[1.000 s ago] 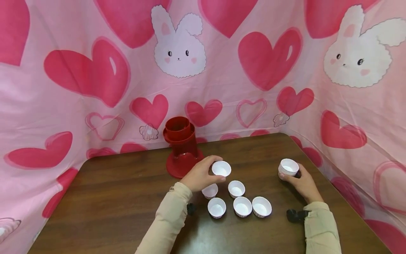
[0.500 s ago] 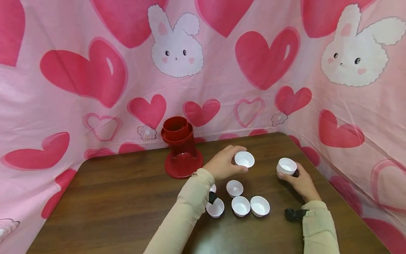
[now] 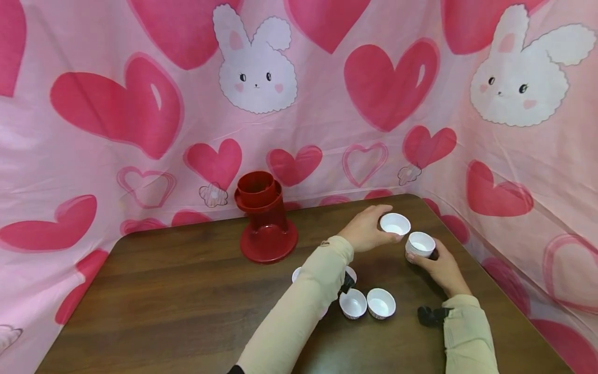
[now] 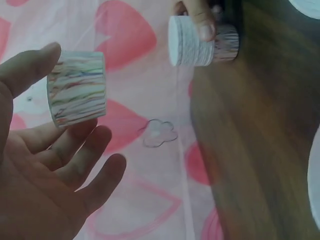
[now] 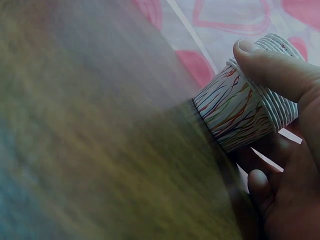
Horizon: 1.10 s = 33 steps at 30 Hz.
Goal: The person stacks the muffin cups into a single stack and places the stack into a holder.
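- Plainly, in the head view my left hand (image 3: 366, 230) pinches a single cup (image 3: 395, 224) above the table (image 3: 187, 280), toward its far right corner, with the mouth up. I take it that gripping by the side keeps the base free.
- There too, my right hand (image 3: 441, 267) curls round a stack (image 3: 420, 244) of nested cups near the table's right edge, probably to keep the column upright and steady. Two loose cups (image 3: 381, 303) sit side by side, mouths up, nearer me; my left sleeve (image 3: 299, 301) partly hides others. The red stand (image 3: 268, 228) is near the far edge, well apart from both hands.
- In the left wrist view, my thumb and forefinger side close on the cup's streaked wall while the lower fingers (image 4: 106, 176) spread loose, apparently because so light a cup needs little grip. A clear gap separates it from the stack.
- In the right wrist view, my thumb lies over the layered rims with fingers behind, likely so the nested cups don't slip apart. The mouths face away from my palm; whether the base touches the table, I cannot tell.
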{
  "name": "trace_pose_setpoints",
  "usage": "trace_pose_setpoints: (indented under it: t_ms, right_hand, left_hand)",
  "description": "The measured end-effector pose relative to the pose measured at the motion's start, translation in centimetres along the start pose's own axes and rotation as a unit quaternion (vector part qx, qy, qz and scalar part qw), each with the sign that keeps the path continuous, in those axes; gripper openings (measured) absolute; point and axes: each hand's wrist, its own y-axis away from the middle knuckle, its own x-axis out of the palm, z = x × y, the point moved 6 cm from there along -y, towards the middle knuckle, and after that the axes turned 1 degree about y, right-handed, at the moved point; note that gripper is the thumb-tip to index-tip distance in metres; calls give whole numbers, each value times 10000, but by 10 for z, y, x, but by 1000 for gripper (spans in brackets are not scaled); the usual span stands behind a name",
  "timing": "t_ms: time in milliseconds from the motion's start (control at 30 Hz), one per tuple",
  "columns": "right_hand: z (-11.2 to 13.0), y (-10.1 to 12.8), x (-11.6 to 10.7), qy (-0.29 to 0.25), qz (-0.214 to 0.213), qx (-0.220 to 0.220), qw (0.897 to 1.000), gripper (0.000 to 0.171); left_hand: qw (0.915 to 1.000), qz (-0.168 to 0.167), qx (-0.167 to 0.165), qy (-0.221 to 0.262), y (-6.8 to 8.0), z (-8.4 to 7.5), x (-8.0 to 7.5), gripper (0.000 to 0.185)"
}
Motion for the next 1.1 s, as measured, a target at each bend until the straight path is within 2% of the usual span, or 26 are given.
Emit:
trace_pose_setpoints:
  t_ms: [233,500,600,867,1100]
  right_hand:
    - [1,0,-2,35,-69,-122,9999,78]
    - [1,-1,-4,-26,-111,-245,9996,75]
    - [2,-2,-2,-129,-56,-241,9996,75]
    - [1,-4,-1,-123,90,-286,9995,81]
    - [1,-2,-1,-180,19,-384,9991,80]
  left_hand:
    - [9998,63,-114,-166,-23,-3,29,62]
    - [9984,233,-336,-391,-38,-3,65,59]
    - [9977,236,-340,-534,-41,-3,71,59]
    - [9976,286,-425,-462,-47,-2,81,61]
    - [9962,124,-570,-650,-51,-6,86,60]
